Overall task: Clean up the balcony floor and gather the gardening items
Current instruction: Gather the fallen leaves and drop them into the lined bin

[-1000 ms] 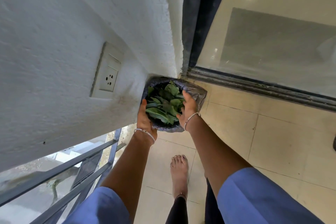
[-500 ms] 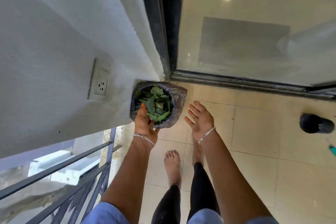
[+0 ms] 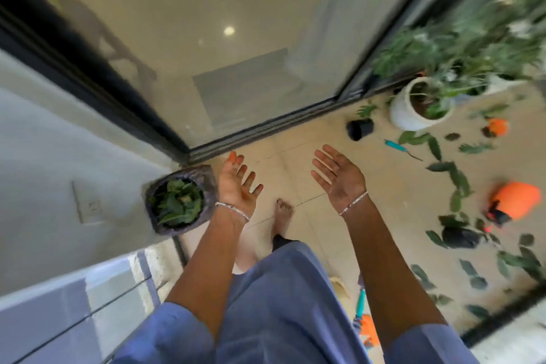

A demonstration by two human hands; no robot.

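Observation:
A bin lined with a black bag (image 3: 206, 177) stands in the corner by the wall, full of green leaves (image 3: 177, 204). My left hand (image 3: 237, 183) hovers just right of it, palm up, fingers spread, holding nothing. My right hand (image 3: 339, 177) is further right, also palm up and empty, with dirt on the palm. Several fallen leaves (image 3: 456, 177) lie scattered over the tiled floor on the right. Among them are a teal-handled tool (image 3: 394, 145), an orange sprayer (image 3: 515, 199), a small orange pot (image 3: 497, 126) and a tipped black pot (image 3: 360, 128).
A white planter (image 3: 406, 111) with a leafy plant stands at the far right by the sliding glass door (image 3: 236, 53). A crumpled black bag (image 3: 459, 236) lies on the floor. Another teal and orange tool (image 3: 365, 316) lies by my legs. A railing (image 3: 88, 313) is at lower left.
Both hands have let go of the leaf-filled bin and lifted away, palms up. The view has swung right, bringing the littered floor, plants and tools into sight.

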